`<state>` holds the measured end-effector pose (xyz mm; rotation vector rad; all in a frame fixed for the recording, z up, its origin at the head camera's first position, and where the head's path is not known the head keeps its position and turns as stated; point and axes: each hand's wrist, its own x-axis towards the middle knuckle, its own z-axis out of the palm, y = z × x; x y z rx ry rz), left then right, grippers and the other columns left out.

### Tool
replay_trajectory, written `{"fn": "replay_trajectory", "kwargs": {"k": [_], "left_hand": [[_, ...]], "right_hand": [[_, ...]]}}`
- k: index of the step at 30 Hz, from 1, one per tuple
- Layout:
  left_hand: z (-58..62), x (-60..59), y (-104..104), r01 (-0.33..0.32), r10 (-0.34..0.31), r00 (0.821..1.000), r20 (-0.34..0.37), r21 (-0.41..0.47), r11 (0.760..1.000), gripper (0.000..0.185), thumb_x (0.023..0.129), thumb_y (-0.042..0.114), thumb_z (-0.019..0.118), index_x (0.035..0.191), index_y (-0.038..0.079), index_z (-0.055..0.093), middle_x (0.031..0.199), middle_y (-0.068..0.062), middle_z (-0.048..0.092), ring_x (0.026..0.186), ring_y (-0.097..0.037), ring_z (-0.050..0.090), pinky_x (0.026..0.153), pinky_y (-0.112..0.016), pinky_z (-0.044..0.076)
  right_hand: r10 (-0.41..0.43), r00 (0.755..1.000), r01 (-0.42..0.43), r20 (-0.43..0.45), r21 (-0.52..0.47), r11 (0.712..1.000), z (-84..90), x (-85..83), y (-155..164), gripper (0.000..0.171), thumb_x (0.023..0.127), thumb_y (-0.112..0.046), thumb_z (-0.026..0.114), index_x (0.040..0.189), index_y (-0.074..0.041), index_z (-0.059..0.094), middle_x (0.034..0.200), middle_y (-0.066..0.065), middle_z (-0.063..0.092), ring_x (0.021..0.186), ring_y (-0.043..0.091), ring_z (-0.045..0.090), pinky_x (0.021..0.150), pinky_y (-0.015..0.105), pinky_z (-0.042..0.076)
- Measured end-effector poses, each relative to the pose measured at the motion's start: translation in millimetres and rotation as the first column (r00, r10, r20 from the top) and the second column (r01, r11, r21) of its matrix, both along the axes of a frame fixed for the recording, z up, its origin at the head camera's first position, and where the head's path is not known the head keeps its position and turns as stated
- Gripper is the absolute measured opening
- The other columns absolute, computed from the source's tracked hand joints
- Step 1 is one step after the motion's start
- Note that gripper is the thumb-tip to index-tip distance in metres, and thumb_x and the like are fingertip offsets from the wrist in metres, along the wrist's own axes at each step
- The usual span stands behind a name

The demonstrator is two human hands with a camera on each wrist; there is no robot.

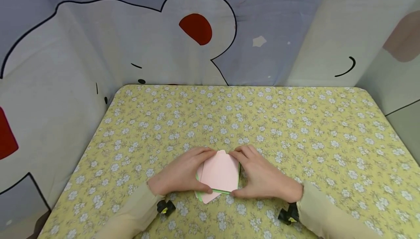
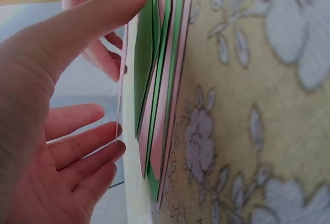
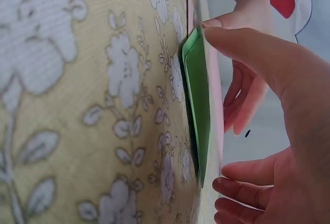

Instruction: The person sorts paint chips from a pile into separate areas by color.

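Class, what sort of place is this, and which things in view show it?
Probably an indoor tabletop work area: cartoon-printed fabric hangs behind and beside a yellow flowered cloth, on which pink and green sheets lie.

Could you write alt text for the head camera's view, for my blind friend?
A person's left hand and right hand hold opposite sides of an uneven pile of pink and green cards, a pink one on top. Beneath is a yellow flowered cloth; behind, a cartoon backdrop.
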<state>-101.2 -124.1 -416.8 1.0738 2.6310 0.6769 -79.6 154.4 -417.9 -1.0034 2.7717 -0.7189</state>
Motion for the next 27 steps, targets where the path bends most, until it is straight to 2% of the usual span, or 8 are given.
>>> {"fn": "replay_trajectory", "kwargs": {"k": [5, 12, 19, 27], "left_hand": [[1.7, -3.0, -1, -0.016, 0.017, 1.0, -0.02, 0.032, 0.999, 0.105, 0.072, 0.057, 0.089, 0.155, 0.011, 0.044, 0.154, -0.002, 0.044, 0.138, -0.019, 0.043, 0.109, -0.037, 0.042], [3.4, -15.2, 0, -0.041, 0.044, 0.997, -0.058, 0.055, 0.998, 0.107, 0.071, 0.055, 0.09, 0.155, 0.007, 0.043, 0.153, -0.006, 0.045, 0.136, -0.021, 0.045, 0.109, -0.036, 0.042], [8.5, -33.2, 2, -0.085, 0.086, 0.996, -0.019, 0.062, 0.994, 0.106, 0.072, 0.049, 0.091, 0.155, 0.005, 0.042, 0.155, -0.009, 0.043, 0.14, -0.025, 0.042, 0.111, -0.04, 0.04], [6.1, -47.4, 5, -0.108, 0.108, 0.994, 0.007, 0.055, 0.993, 0.106, 0.073, 0.046, 0.092, 0.156, 0.005, 0.04, 0.156, -0.009, 0.042, 0.142, -0.026, 0.039, 0.113, -0.041, 0.038]], "right_hand": [[-0.016, 1.0, 0.016, -0.008, -0.008, 1.0, 0.6, -3.7, 2, 0.109, 0.069, -0.069, 0.083, 0.149, -0.004, 0.048, 0.141, 0.004, 0.047, 0.126, 0.019, 0.042, 0.094, 0.04, 0.05], [-0.037, 0.998, 0.035, -0.042, -0.036, 0.999, 1.0, -16.8, 0, 0.109, 0.071, -0.062, 0.087, 0.149, 0.002, 0.047, 0.141, 0.008, 0.047, 0.124, 0.021, 0.044, 0.095, 0.04, 0.051], [-0.041, 0.998, 0.039, -0.04, -0.067, 0.997, -1.3, -37.6, 1, 0.106, 0.073, -0.058, 0.087, 0.149, 0.003, 0.046, 0.143, 0.012, 0.047, 0.125, 0.025, 0.044, 0.097, 0.043, 0.05], [-0.05, 0.999, 0.049, -0.008, -0.078, 0.996, -5.9, -52.4, 1, 0.105, 0.075, -0.057, 0.086, 0.151, 0.002, 0.044, 0.146, 0.013, 0.044, 0.129, 0.026, 0.043, 0.098, 0.044, 0.049]]}}
